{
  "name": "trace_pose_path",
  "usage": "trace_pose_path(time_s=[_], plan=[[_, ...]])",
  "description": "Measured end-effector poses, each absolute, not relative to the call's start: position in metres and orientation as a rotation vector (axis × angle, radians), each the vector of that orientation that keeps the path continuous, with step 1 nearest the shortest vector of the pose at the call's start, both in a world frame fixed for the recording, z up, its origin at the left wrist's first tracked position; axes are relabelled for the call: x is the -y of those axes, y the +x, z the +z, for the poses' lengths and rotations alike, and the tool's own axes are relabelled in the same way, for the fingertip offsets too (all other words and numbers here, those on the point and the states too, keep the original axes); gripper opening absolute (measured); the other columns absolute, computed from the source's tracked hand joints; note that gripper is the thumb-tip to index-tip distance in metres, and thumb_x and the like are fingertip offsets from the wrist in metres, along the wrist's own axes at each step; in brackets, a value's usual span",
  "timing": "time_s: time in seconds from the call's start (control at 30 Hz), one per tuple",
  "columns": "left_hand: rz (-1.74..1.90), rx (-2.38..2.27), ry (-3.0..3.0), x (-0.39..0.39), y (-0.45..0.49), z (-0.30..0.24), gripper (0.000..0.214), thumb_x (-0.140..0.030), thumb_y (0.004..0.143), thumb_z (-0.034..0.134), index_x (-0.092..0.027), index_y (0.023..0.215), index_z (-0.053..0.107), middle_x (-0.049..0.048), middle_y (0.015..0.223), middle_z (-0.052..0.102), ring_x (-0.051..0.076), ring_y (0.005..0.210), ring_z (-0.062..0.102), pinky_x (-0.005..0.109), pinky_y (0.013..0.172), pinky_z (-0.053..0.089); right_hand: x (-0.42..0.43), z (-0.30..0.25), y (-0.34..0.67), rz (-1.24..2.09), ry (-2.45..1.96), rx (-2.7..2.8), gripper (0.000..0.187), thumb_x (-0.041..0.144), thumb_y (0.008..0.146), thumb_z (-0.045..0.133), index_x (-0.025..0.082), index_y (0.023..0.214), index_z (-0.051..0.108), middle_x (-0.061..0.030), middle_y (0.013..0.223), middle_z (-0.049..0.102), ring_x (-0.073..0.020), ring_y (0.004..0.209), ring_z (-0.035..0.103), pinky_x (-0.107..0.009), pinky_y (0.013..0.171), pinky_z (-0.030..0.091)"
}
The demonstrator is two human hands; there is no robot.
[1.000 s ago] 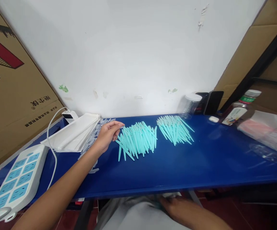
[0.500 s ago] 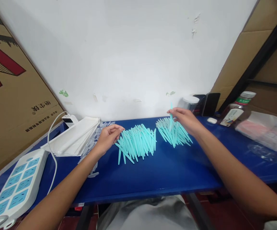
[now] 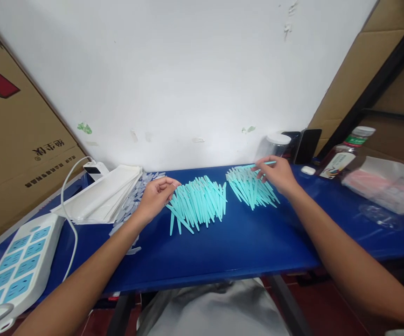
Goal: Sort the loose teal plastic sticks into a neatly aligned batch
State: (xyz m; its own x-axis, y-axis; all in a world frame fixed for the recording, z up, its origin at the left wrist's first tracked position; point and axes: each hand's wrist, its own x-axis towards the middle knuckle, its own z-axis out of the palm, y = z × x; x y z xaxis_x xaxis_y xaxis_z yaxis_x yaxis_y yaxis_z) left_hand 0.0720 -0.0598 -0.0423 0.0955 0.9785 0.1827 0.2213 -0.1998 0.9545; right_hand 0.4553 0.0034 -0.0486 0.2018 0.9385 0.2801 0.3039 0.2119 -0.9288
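My right hand (image 3: 278, 174) pinches a slim turquoise stick (image 3: 248, 166), like an eyebrow razor, held nearly flat above the far side of the right pile. That right pile (image 3: 251, 191) has turquoise handles toward me and paler, translucent far ends. At the left edge of a second turquoise pile (image 3: 199, 204), my left hand (image 3: 157, 198) has thumb and fingers pressed together. What they hold, if anything, cannot be made out. Beyond and beside my left wrist lie many small translucent pieces (image 3: 128, 211), like blade caps.
White paper sleeves (image 3: 99, 198), a power strip (image 3: 22, 261) and a white cable (image 3: 63, 200) are at left. Along the right stand a lidded jar (image 3: 275, 145), dark phones (image 3: 309, 145), a bottle (image 3: 342, 156) and a bag with pink contents (image 3: 380, 184). A wall closes the blue table (image 3: 223, 256) behind.
The turquoise stick in my right hand has turned from upright to nearly flat. My left hand stays pinched by the left pile. The whole view has shifted slightly.
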Motion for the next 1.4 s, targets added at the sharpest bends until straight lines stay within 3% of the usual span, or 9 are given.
trace_pose_path(time_s=[0.23,0.4,0.6,0.73,0.83,0.93,1.07,1.23,1.4], plan=[[1.254,-1.288,1.724,0.055,0.065,-0.045,0.032,-0.048,0.088,0.069,-0.016,0.092,0.073,-0.0036,0.058,0.050,0.011,0.051,0.045,0.023,0.048,0.032,0.002,-0.047,0.467,0.333,-1.756,1.623,0.009,0.025,0.077,0.068,0.016,0.079,0.066,-0.0088,0.081,0.077,-0.0175,0.060,0.069,-0.023,0.050,0.047],[1.320,-1.407,1.873,0.047,0.054,-0.049,0.031,-0.046,0.091,0.066,-0.016,0.091,0.073,-0.0041,0.057,0.048,0.011,0.051,0.044,0.024,0.051,0.032,0.003,-0.051,0.466,0.124,-1.999,1.899,0.017,0.035,0.078,0.071,0.018,0.076,0.074,-0.0087,0.081,0.076,-0.0233,0.075,0.070,-0.027,0.056,0.041],[1.233,-1.585,2.115,0.048,0.050,-0.046,0.028,-0.044,0.094,0.060,-0.019,0.091,0.073,-0.0033,0.058,0.050,0.014,0.053,0.047,0.027,0.054,0.035,0.017,-0.050,0.447,-0.026,-1.928,2.034,0.019,0.036,0.087,0.066,0.020,0.086,0.077,-0.0072,0.087,0.077,-0.0232,0.080,0.068,-0.029,0.062,0.039],[0.964,-1.891,2.479,0.044,0.035,-0.039,0.025,-0.040,0.096,0.056,-0.022,0.096,0.074,0.0016,0.069,0.065,0.021,0.066,0.059,0.032,0.064,0.040,0.024,-0.046,0.414,0.109,-1.715,2.137,0.029,0.041,0.097,0.056,0.020,0.093,0.076,-0.0064,0.088,0.076,-0.0197,0.078,0.067,-0.027,0.064,0.041],[0.773,-1.943,2.628,0.035,0.016,-0.041,0.031,-0.043,0.098,0.053,-0.021,0.106,0.073,0.0084,0.091,0.073,0.030,0.092,0.065,0.038,0.078,0.048,0.024,-0.042,0.382,0.261,-1.685,2.332,0.034,0.048,0.097,0.058,0.019,0.092,0.074,-0.0082,0.091,0.076,-0.0211,0.081,0.068,-0.027,0.064,0.042],[0.669,-1.817,2.666,0.025,0.001,-0.049,0.043,-0.049,0.101,0.047,-0.018,0.120,0.070,0.0146,0.115,0.071,0.034,0.113,0.061,0.044,0.096,0.048,0.020,-0.038,0.354,0.206,-1.875,2.409,0.048,0.058,0.099,0.052,0.015,0.089,0.072,-0.0152,0.090,0.075,-0.0265,0.083,0.069,-0.030,0.064,0.044],[0.539,-1.721,2.617,0.016,-0.006,-0.063,0.057,-0.059,0.099,0.048,-0.018,0.136,0.062,0.0182,0.133,0.063,0.037,0.125,0.056,0.052,0.105,0.045,0.023,-0.037,0.333,0.225,-2.077,2.378,0.072,0.073,0.097,0.037,0.013,0.078,0.071,-0.0200,0.081,0.071,-0.0320,0.080,0.071,-0.036,0.066,0.048],[0.583,-1.572,2.623,0.008,-0.010,-0.078,0.044,-0.050,0.099,0.050,-0.022,0.127,0.069,0.0157,0.127,0.066,0.035,0.118,0.060,0.051,0.103,0.047,0.039,-0.046,0.328,0.225,-1.973,2.388,0.078,0.086,0.087,0.039,0.015,0.075,0.068,-0.0185,0.070,0.067,-0.0314,0.068,0.068,-0.039,0.059,0.050],[0.629,-1.577,2.634,0.003,-0.008,-0.086,0.037,-0.044,0.101,0.047,-0.022,0.116,0.072,0.0139,0.114,0.067,0.032,0.107,0.063,0.047,0.096,0.049,0.045,-0.049,0.325,0.331,-1.872,2.495,0.062,0.067,0.097,0.042,0.011,0.096,0.068,-0.0221,0.094,0.072,-0.0326,0.081,0.070,-0.037,0.061,0.050]])
